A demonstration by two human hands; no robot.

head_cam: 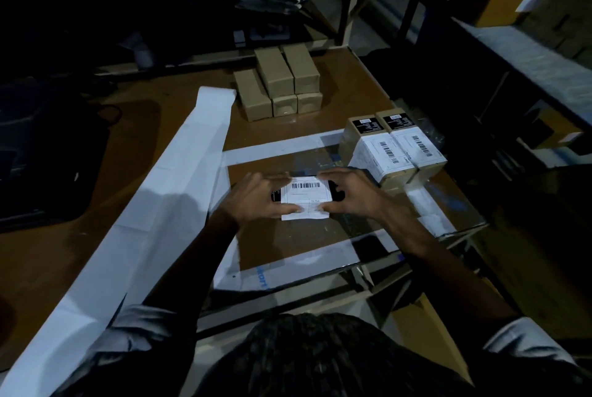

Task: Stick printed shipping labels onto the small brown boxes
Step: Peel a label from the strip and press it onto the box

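Both my hands clamp one small brown cardboard box [336, 195] on the wooden table [179, 108]: left hand [256, 198] and right hand [355, 196] curl round its ends, thumbs pinning the white printed shipping label [306, 199]. It seems light and stiff; the label is thin and creases easily, so I'd hold the box ends. Barcode shows, text unreadable. Beyond my right, two labelled boxes [394, 150]; farther ahead, plain brown boxes [278, 82]; left, white backing strip [160, 191].

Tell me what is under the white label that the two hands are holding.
Under the shipping label a dark surface shows at both ends, held by the left hand and the right hand. It is probably a box, but label and fingers cover most of it.
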